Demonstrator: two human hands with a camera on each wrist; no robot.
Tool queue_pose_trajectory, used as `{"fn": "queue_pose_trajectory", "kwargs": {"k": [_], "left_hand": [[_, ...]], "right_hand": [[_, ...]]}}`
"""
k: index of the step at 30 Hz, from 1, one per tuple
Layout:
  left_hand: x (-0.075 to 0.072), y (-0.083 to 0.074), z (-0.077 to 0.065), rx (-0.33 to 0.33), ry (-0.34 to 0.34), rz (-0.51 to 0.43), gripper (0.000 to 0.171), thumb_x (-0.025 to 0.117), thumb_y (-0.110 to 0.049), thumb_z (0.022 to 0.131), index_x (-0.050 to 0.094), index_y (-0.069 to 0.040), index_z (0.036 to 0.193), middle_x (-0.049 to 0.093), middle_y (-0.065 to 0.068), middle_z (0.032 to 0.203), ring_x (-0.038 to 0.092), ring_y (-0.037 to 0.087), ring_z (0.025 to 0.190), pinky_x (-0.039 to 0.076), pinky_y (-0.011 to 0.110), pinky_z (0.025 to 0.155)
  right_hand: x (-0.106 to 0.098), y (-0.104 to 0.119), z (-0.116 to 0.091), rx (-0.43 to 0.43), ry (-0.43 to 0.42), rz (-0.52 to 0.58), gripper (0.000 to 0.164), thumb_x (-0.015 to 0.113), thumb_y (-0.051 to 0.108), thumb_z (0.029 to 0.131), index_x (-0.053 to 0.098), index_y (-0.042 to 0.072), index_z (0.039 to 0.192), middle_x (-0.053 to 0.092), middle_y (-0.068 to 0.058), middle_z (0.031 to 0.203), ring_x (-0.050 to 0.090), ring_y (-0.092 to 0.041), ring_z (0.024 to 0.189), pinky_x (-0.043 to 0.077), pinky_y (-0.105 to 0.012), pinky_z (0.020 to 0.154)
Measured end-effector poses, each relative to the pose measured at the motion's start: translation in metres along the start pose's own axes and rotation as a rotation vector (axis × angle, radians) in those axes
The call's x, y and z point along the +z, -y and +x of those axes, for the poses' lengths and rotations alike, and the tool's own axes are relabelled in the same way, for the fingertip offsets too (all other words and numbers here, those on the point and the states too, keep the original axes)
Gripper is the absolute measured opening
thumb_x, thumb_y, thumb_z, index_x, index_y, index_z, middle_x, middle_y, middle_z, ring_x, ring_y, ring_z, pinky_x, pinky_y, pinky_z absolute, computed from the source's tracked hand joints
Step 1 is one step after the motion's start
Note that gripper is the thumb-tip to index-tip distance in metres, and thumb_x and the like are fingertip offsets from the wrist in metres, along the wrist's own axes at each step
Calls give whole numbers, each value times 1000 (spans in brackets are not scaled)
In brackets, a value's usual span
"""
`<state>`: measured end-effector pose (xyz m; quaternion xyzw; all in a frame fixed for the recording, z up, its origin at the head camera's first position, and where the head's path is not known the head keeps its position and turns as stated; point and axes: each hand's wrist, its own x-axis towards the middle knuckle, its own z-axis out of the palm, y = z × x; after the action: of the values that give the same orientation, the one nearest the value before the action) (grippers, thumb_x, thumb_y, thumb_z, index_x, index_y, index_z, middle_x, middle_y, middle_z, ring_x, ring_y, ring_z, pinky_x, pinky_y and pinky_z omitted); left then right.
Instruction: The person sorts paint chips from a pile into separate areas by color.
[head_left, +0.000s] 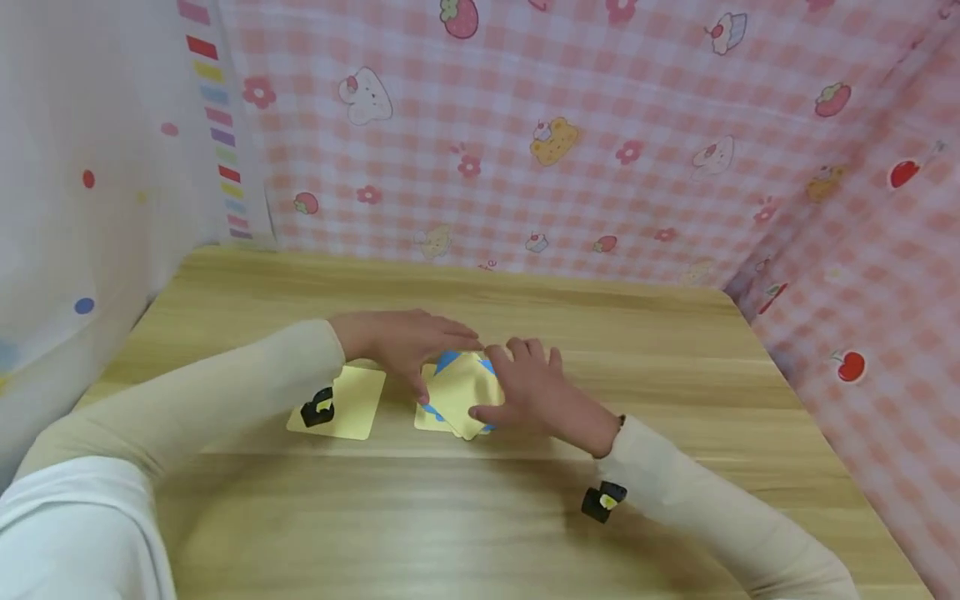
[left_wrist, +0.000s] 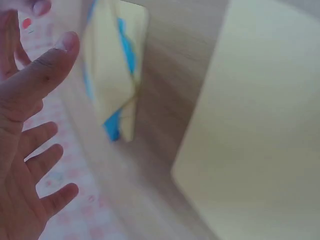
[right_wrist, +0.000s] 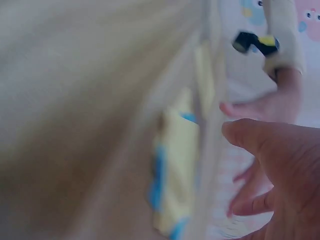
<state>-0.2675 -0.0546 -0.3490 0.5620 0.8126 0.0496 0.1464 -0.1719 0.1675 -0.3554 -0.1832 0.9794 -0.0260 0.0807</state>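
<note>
In the head view, a loose pile of thin yellow square cards (head_left: 463, 396) with rounded corners lies on the table, turned at different angles. Blue parts (head_left: 447, 360) peek out between and under them; what they belong to is hidden. My left hand (head_left: 405, 342) is at the pile's left and far side, thumb near its edge. My right hand (head_left: 536, 387) is at its right side with fingers spread. Both wrist views show the fingers loosely extended, gripping nothing, above the pile (left_wrist: 107, 60). A single yellow card (head_left: 356, 404) lies left of the pile, partly below my left wrist.
The wooden table (head_left: 480, 517) meets a pink checked cloth (head_left: 495, 125) at the back and another on the right. A white cloth with coloured dots (head_left: 97, 225) hangs on the left. Small black devices (head_left: 603, 502) sit at both wrists.
</note>
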Motion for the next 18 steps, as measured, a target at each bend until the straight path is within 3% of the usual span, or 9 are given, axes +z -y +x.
{"fn": "queue_pose_trajectory", "kwargs": {"k": [4,8,14,18], "left_hand": [[18,6,8,-20,75,12,109,86,-50,76,28,-13,161,27,10,165,26,29,151,27,60,116],[28,6,14,-44,119,2,108,83,-52,79,26,-12,161,28,8,165,25,27,152,25,58,117],[31,4,15,-24,35,-19,98,83,-46,80,35,-8,156,42,10,155,40,27,143,34,51,114],[33,4,14,-12,-13,-28,96,82,-45,81,37,-5,155,47,14,149,45,29,137,36,47,113]], "right_hand": [[25,12,0,2,47,26,90,71,70,80,46,10,142,50,-23,136,43,-43,129,35,-68,100],[38,15,0,-27,45,31,90,73,70,78,47,8,138,51,-24,130,47,-42,119,39,-65,97],[38,6,5,-111,-33,31,81,77,57,80,47,5,135,52,-19,121,48,-32,104,45,-48,91],[32,-3,8,-166,-20,59,82,78,52,82,45,4,139,52,-21,128,48,-34,107,46,-47,89]]}}
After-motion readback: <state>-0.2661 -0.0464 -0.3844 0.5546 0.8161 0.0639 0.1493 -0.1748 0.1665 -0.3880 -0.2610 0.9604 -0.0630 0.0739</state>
